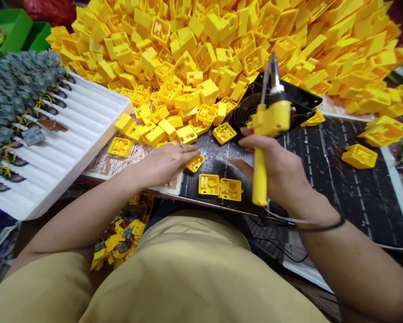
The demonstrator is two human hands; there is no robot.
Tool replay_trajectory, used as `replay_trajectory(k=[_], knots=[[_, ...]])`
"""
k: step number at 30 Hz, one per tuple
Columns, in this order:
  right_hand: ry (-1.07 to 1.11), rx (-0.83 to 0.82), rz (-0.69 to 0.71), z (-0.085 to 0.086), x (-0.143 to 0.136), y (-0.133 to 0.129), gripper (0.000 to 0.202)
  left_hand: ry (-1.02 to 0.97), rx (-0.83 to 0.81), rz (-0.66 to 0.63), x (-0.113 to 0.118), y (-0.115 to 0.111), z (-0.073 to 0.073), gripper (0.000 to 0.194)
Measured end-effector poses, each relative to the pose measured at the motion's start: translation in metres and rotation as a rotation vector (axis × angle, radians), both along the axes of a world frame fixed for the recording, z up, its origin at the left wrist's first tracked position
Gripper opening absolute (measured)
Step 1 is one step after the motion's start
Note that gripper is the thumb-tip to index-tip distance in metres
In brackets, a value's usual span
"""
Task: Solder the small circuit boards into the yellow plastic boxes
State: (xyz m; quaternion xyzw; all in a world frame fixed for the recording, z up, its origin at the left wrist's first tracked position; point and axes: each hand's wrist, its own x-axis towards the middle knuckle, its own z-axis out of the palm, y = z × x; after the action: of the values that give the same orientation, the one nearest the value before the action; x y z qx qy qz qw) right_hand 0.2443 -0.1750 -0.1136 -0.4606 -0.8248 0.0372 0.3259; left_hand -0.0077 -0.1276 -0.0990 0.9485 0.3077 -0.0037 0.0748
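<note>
1. Two bare hands work over a black work surface (343, 193), with a great heap of yellow cases (194, 54) piled beyond them.
2. The right hand (280, 168) is wrapped around a yellow pistol-shaped tool (271, 119), perhaps a soldering gun, its metal tip raised and pointing away from the body. A black fan-like unit (302, 102) lies behind the tool.
3. The left hand (164, 162) is stretched out palm down, its fingertips at a small yellow case (195, 164); I cannot tell whether they pinch it.
4. Near the front edge, between the hands and apart from both, an open case (231, 190) lies with its two halves side by side, hollows up.
5. At far left, a white foam tray (97, 107) bears rows of grey parts (6, 107) with coloured wires.
6. For good handling, my judgement: hold the tip, possibly hot, clear of the left fingers; steady each case by its outer walls; and mind the open case, which a wrist could knock off the edge.
</note>
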Motion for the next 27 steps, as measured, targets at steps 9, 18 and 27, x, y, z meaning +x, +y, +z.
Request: replay_trajectory(k=[9, 18, 27], knots=[[-0.252, -0.078, 0.061, -0.015, 0.01, 0.057, 0.033, -0.15, 0.263, 0.191, 0.007, -0.009, -0.011, 0.036], [-0.343, -0.086, 0.096, 0.009, 0.026, 0.014, 0.038, -0.146, 0.275, 0.139, 0.007, -0.006, -0.006, 0.035], [-0.268, -0.179, 0.227, -0.002, 0.021, 0.011, 0.037, -0.029, 0.153, 0.034, -0.023, -0.013, -0.004, 0.024]])
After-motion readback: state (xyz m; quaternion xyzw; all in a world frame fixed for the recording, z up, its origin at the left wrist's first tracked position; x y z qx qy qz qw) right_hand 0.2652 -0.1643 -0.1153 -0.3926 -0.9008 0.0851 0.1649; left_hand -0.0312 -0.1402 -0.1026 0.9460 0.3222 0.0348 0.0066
